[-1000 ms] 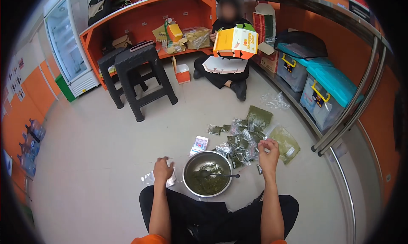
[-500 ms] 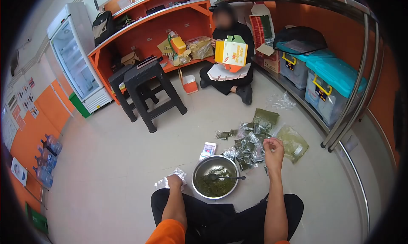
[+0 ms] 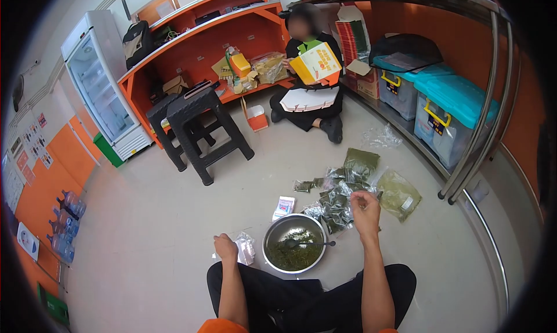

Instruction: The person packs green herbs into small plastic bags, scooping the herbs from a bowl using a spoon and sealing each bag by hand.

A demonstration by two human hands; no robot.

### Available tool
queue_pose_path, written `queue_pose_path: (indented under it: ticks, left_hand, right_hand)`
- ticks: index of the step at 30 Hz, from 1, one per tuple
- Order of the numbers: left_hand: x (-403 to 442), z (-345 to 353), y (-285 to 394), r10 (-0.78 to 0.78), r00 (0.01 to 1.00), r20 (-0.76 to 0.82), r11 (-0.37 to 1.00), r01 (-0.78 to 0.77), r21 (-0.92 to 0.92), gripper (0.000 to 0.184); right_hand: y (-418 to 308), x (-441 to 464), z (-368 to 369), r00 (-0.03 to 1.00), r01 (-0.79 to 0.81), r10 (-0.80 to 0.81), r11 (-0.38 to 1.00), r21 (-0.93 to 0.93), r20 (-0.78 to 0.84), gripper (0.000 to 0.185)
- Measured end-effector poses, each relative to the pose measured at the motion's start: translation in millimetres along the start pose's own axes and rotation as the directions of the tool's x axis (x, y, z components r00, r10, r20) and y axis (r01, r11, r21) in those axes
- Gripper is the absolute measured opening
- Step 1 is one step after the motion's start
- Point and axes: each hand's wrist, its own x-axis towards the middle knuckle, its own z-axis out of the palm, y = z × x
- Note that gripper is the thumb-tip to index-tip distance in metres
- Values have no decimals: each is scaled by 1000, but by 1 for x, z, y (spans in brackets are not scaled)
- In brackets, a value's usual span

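My left hand (image 3: 227, 249) is closed at the left of the steel bowl, just beside a small stack of clear plastic bags (image 3: 246, 247); what its fingers hold, if anything, I cannot make out. Chopped green leaves lie in the steel bowl (image 3: 267, 254), with a dark spoon (image 3: 313, 243) resting across the rim. My right hand (image 3: 366, 214), fingers curled into a pinch, is over a pile of small filled green packets (image 3: 335, 200). Anything in that pinch is too small to see. A white and blue pack (image 3: 284, 207) lies behind the bowl.
Larger green-filled bags (image 3: 361, 163) and a paler bag (image 3: 400, 195) lie past the packets. A co-worker (image 3: 313, 72) sits on the floor with a yellow carton (image 3: 316, 64). Black stools (image 3: 203, 115) stand left; a metal shelf with lidded bins (image 3: 447, 115) stands right.
My left hand has moved left and slightly up, off the plastic bags. My right hand has shifted slightly left and down. The co-worker has turned the yellow carton.
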Motion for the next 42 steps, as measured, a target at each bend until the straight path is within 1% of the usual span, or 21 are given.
queue_pose_path:
  ticks: [1,4,5,7,8,10,11,12,14,17,21,25,28,30,32,33,34,36,37,39,42]
  left_hand:
    - [-1,-5,1,42,996,-83,998,-45,-35,18]
    - [-7,-33,24,194,956,-218,854,-274,-442,17]
    - [-16,-49,44,157,980,-120,789,-198,-582,12]
    - [-32,-75,86,219,966,137,387,43,-921,13]
    - [-43,-80,99,291,925,246,148,210,-966,13]
    - [-63,-77,115,438,810,389,79,397,-915,12]
    - [-76,-73,123,482,792,374,-2,428,-904,12]
    - [-83,-68,126,520,757,394,37,441,-897,12]
    - [-92,-60,131,572,694,438,-79,578,-812,12]
    - [-89,-57,129,619,666,416,-206,649,-732,13]
    - [-81,-61,125,604,682,412,-274,664,-696,13]
    - [-78,-60,121,586,699,409,-260,640,-723,14]
    - [-77,-57,121,530,727,437,-128,578,-806,18]
    - [-83,-55,126,361,878,314,83,305,-949,23]
    - [-88,-54,132,228,967,111,337,29,-941,27]
    - [-89,-57,132,273,947,170,358,64,-931,29]
    - [-90,-59,133,340,889,306,253,227,-941,28]
    - [-93,-62,137,507,697,507,75,550,-832,27]
    - [-97,-60,140,549,678,489,-9,590,-807,27]
    - [-103,-55,142,553,698,455,-8,550,-835,26]
    - [-102,-52,140,542,710,448,3,532,-847,25]
  right_hand:
    - [0,-4,5,999,-15,15,1000,-9,38,11]
    - [7,-20,26,982,-4,5,1000,-5,190,16]
    - [10,-28,35,965,-12,7,1000,17,261,19]
    - [6,-43,48,912,-14,-2,999,34,410,26]
    - [3,-52,52,872,-11,-6,999,31,490,32]
    - [5,-64,62,791,-107,56,993,49,609,38]
    - [7,-67,64,743,-155,81,986,53,665,41]
    - [10,-66,66,707,-194,109,980,43,699,42]
    - [15,-64,65,628,-274,168,962,14,760,45]
    - [12,-61,63,599,-457,265,888,50,756,44]
    - [8,-54,59,517,-614,342,787,61,785,38]
    - [14,-55,62,540,-637,329,762,121,775,30]
    - [23,-52,62,623,-579,328,804,136,710,27]
    - [26,-51,62,712,-491,292,857,155,638,27]
    - [24,-53,64,830,-339,214,927,161,514,22]
    - [18,-55,66,878,-260,166,953,155,450,20]
    - [13,-57,67,890,-136,88,988,75,448,19]
    - [0,-64,69,885,117,-65,990,-83,461,15]
    - [-4,-67,70,851,206,-129,974,-98,509,15]
    - [-8,-73,73,760,381,-243,918,-110,602,16]
    - [-2,-78,78,727,427,-270,898,-108,632,14]
